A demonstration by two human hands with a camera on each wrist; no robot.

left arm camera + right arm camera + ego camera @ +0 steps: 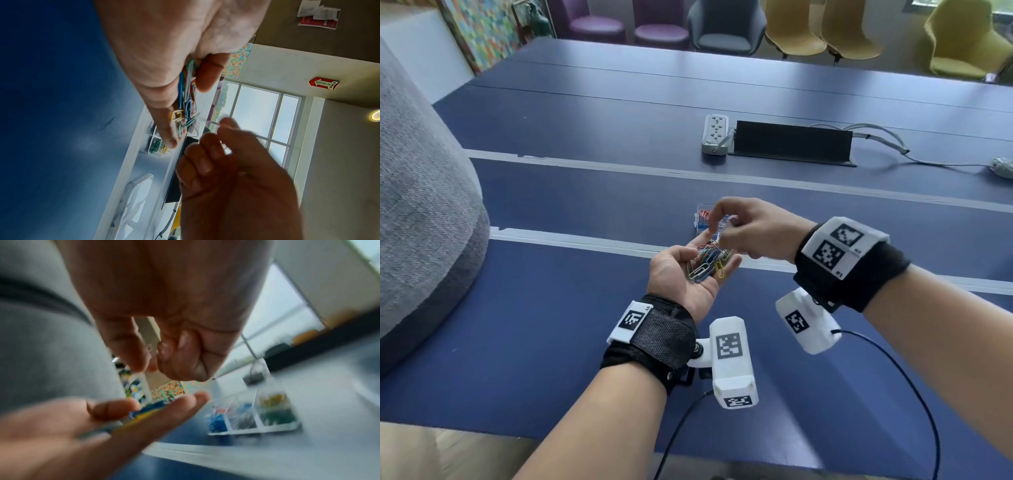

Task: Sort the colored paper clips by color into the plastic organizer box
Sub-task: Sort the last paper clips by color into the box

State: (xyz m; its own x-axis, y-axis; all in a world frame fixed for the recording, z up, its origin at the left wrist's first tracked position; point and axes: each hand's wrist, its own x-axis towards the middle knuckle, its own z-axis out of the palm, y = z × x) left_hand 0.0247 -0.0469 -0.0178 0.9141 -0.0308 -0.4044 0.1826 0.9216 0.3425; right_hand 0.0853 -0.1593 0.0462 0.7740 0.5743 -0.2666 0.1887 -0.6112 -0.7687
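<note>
Both your hands hover above the blue table (551,325). Nearest, your left hand (681,274) lies palm up, fingers loosely cupped under a mixed heap of paper clips (707,262). Just beyond it, your right hand (753,229) has thumb and forefinger drawn together over the heap; whether they pinch a clip, I cannot tell. Farther off, partly hidden behind your fingers, the clear organizer box (255,415) sits on the table with clips in its compartments.

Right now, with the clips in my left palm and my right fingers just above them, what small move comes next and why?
Probably carry the right hand across to the organizer box. Its fingers look pinched together above the clips cupped in the left hand, though blur hides whether they hold one.
</note>
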